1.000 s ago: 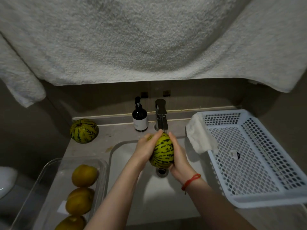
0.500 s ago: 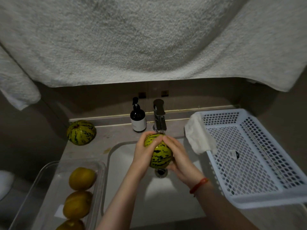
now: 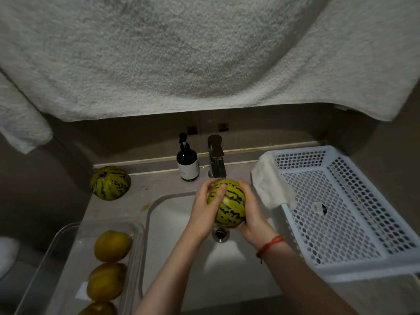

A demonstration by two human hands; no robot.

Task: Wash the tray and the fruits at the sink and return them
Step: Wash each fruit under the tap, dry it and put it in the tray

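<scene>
Dim grey counter surrounds a white sink [image 3: 172, 258], and a large pale towel [image 3: 204, 53] hangs across the upper part of the head view. Directly over the sink, just below the tap [image 3: 217, 160], the left hand [image 3: 205, 212] and the right hand [image 3: 251, 212] hold a striped green melon [image 3: 230, 204] between them, fingers curled round its sides. Whether water is running cannot be told. A dark soap bottle [image 3: 187, 161] stands just left of the tap. Left of the sink a second striped melon [image 3: 110, 183] sits on the counter, and nearer the person a clear tray [image 3: 68, 235] holds yellow fruits [image 3: 112, 245]. Right of the sink lies a white perforated basket [image 3: 386, 267] with a cloth [image 3: 270, 187] draped over its rim. To wash well, the melon probably needs turning under the tap so every stripe is rubbed, with a firm grip, since wet rind may slip.
</scene>
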